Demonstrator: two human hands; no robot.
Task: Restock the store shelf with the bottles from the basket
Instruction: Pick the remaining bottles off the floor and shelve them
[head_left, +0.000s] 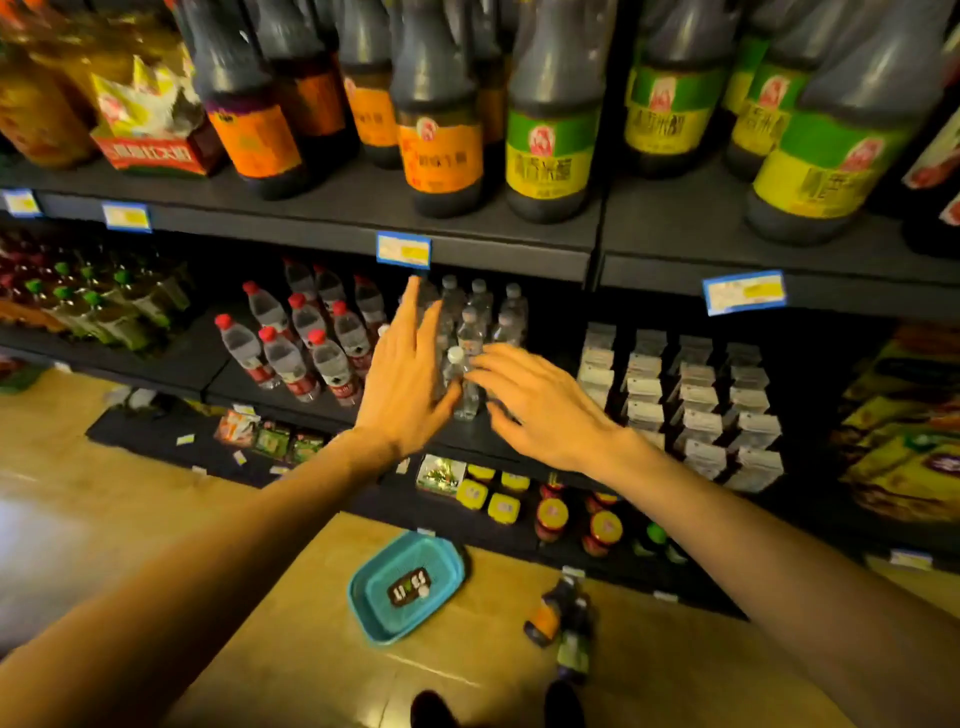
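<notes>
A clear water bottle with a white cap (460, 379) stands upright near the front edge of the middle shelf (467, 441). My left hand (402, 379) is on its left side with straight fingers, the thumb touching the bottle. My right hand (540, 402) is on its right side, fingers spread and touching it. Behind it stand several more white-capped bottles (480, 312). The blue basket (405, 587) lies on the floor below, with only a small dark label inside it.
Red-capped water bottles (291, 343) stand left of the white-capped ones, and rows of small cartons (691, 400) to the right. Large dark sauce bottles (550, 114) fill the upper shelf. Jars (553, 519) fill the bottom shelf. Two dark bottles (566, 623) lie on the floor.
</notes>
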